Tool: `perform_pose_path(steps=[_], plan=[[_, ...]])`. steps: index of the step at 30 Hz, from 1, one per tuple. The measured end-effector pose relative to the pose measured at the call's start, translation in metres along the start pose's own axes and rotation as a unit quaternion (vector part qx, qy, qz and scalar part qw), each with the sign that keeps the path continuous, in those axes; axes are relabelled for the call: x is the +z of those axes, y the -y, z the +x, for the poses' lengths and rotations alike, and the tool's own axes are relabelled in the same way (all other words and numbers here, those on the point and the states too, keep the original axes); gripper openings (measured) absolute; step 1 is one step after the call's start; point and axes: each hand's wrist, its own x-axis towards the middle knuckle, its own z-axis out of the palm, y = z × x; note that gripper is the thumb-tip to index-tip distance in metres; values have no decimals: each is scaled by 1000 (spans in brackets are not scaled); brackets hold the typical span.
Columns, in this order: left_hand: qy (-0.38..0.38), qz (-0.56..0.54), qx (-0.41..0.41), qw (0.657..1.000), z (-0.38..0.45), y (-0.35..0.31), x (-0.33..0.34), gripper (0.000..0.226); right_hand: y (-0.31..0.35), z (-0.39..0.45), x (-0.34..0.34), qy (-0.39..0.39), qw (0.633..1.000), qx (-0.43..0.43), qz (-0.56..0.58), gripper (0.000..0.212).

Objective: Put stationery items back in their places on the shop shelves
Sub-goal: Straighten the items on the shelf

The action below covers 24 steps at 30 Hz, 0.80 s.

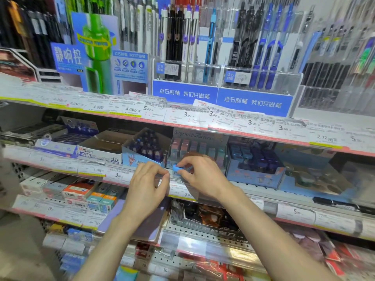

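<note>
1. Pinching a small blue item between thumb and fingertips, the right hand holds it just in front of the middle shelf's edge.
2. The left hand sits just beside it, fingers curled, with the tips at a clear plastic price strip; whether they grip it I cannot tell.
3. Directly behind the right fingers stands a display box of pastel items, its front row partly covered by the hand.
4. Behind the left fingers is a light blue box of dark blue items; farther left of them, a white box marked 4B.
5. To the right of the right fingers sits a blue display box of dark pieces.
6. Above the fingers, pen racks fill the top shelf over blue signs.
7. Motion blur smears the price labels, and what exactly the blue item is stays hard to make out.
</note>
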Motion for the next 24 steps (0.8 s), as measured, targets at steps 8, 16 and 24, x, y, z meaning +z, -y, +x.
perform_pose_path(steps=[8,16,24], plan=[[28,45,1,999,1,-4,-4,19,-11,-20,-15,-73,997,7,36,25],[42,92,41,994,4,-32,12,28,-54,-67,-53,-152,985,54,54,23],[116,34,86,989,12,-79,54,17,-98,-87,-84,-196,975,97,31,20]])
